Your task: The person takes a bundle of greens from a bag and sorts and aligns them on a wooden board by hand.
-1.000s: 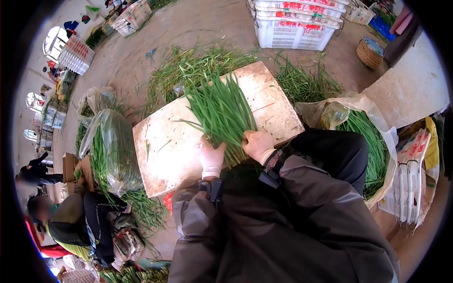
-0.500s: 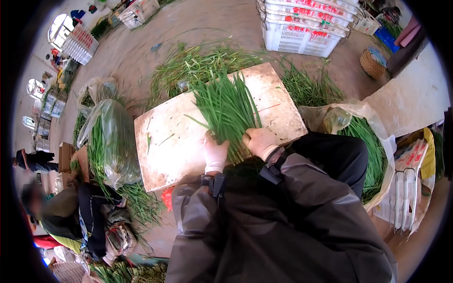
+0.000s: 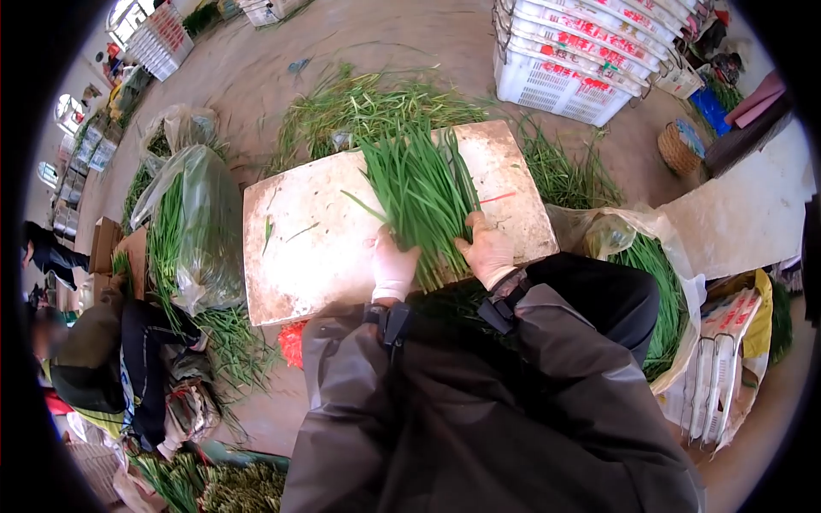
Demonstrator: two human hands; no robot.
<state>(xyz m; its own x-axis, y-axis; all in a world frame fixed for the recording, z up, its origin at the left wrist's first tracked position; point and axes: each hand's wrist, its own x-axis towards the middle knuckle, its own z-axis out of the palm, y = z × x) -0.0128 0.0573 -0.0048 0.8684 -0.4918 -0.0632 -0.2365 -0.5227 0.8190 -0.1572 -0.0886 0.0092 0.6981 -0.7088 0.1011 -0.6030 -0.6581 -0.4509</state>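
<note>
A bunch of garlic chives [image 3: 419,192] lies fanned out on a worn white board [image 3: 299,248] across my lap, tips pointing away from me. My left hand [image 3: 394,263], in a pale glove, grips the bunch near its base from the left side. On the opposite edge, my gloved right hand [image 3: 489,250] grips the right side, its thumb towards the stalks. Some of each hand's fingers are hidden by the leaves. A thin red strip [image 3: 498,197] rests on the board right of the bunch.
Loose green leaves [image 3: 376,107] litter the floor beyond the board. Plastic bags of chives stand left [image 3: 209,231] and right [image 3: 654,282]. Stacked white crates [image 3: 564,77] rise at the back right. A person [image 3: 94,359] sits at the lower left.
My right hand has shifted slightly right, its thumb and fingers more spread. The chives look a little wider at the base. The whole view has turned slightly.
</note>
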